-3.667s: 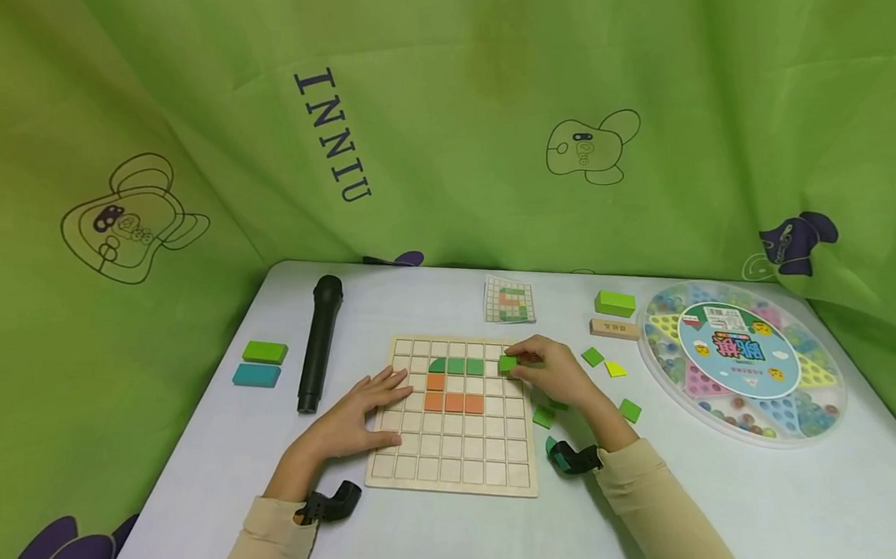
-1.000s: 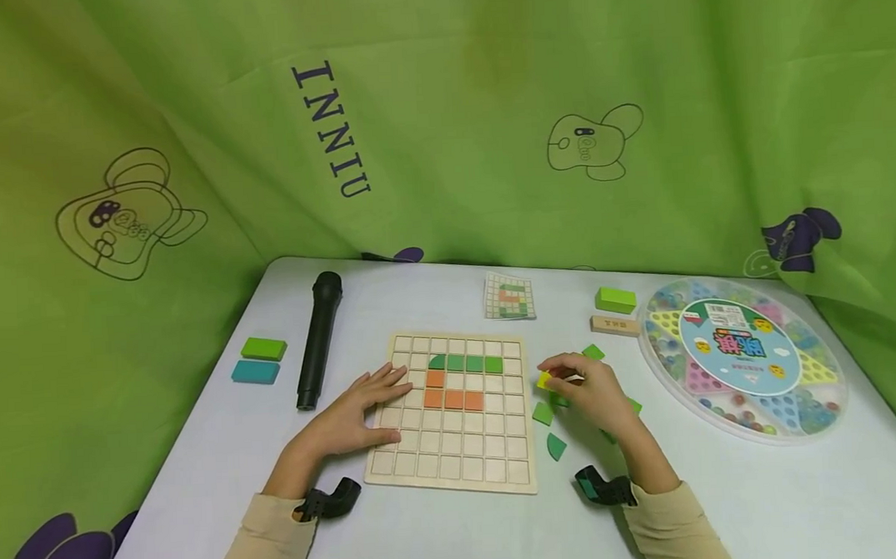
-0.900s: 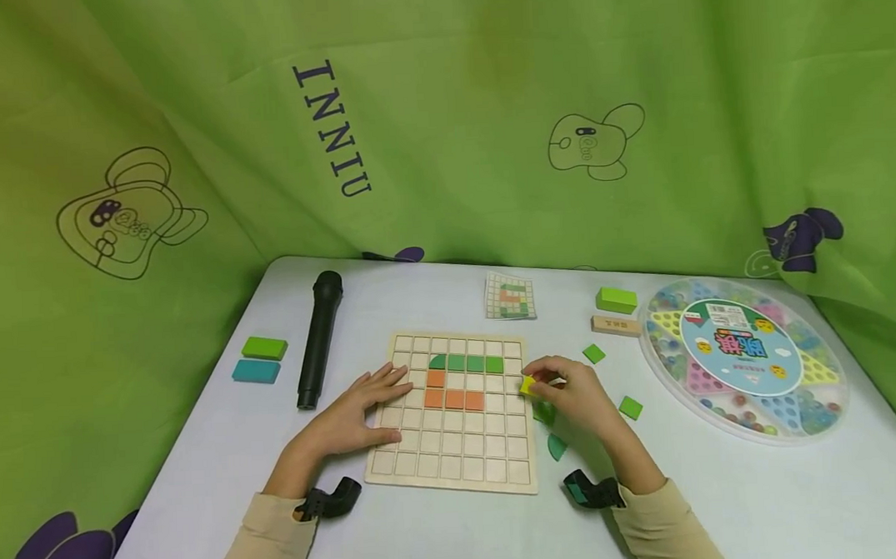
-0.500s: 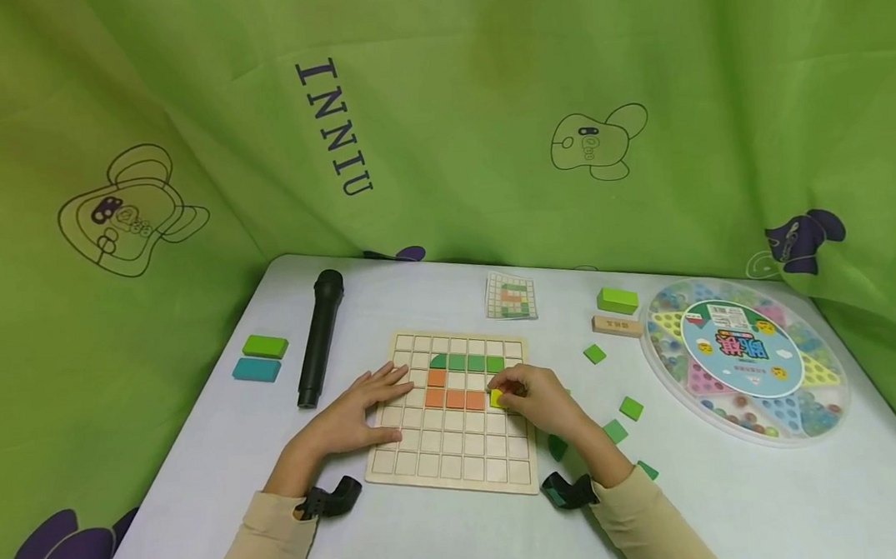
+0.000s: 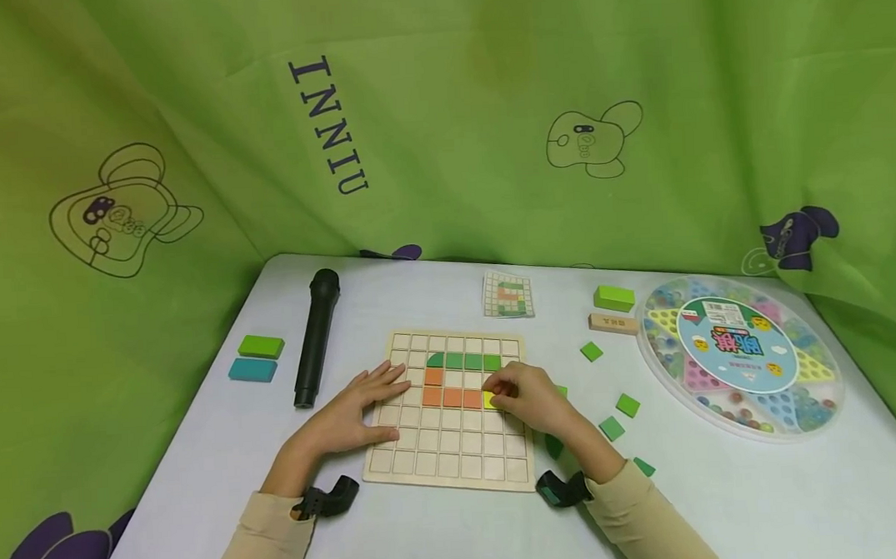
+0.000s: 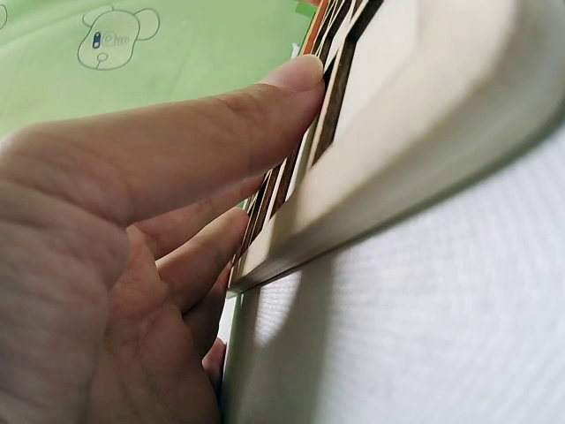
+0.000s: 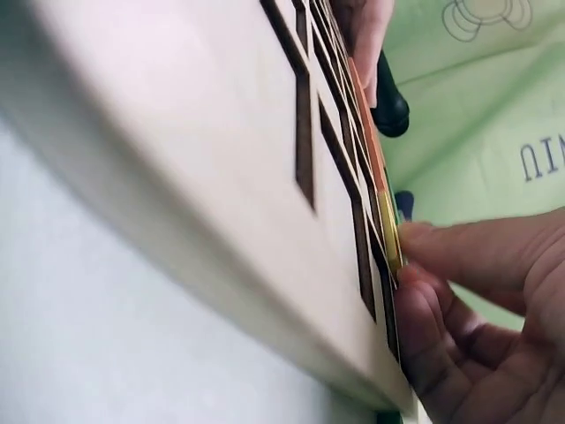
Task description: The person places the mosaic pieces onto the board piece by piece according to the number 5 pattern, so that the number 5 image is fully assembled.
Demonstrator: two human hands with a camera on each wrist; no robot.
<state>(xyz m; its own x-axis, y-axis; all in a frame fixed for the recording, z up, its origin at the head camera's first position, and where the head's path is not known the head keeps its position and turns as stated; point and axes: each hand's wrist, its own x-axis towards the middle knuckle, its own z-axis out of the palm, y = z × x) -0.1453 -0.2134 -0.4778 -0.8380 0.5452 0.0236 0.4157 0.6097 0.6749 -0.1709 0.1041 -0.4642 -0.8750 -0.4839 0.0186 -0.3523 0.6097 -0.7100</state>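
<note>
A wooden grid board (image 5: 450, 462) lies on the table. Set in its cells are a row of green tiles (image 5: 473, 362) and several orange tiles (image 5: 451, 397). My right hand (image 5: 536, 396) holds a yellow tile (image 5: 487, 400) by thumb and fingertips at the right end of the lower orange row. In the right wrist view the yellow tile (image 7: 389, 225) sits nearly level with the orange tiles beside it. With fingers spread, my left hand (image 5: 352, 415) rests on the board's left edge; its thumb (image 6: 221, 132) lies over the rim in the left wrist view.
Loose green tiles (image 5: 628, 405) lie right of the board, some partly behind my right hand. A pattern card (image 5: 507, 294) lies beyond it. A black microphone (image 5: 317, 339) and two blocks (image 5: 252, 370) are at left; a round marble game box (image 5: 740, 358) is at right.
My right hand set a green tile at the row's right end, then picked up the yellow tile and carried it left onto the board beside the orange row. My left hand stays put.
</note>
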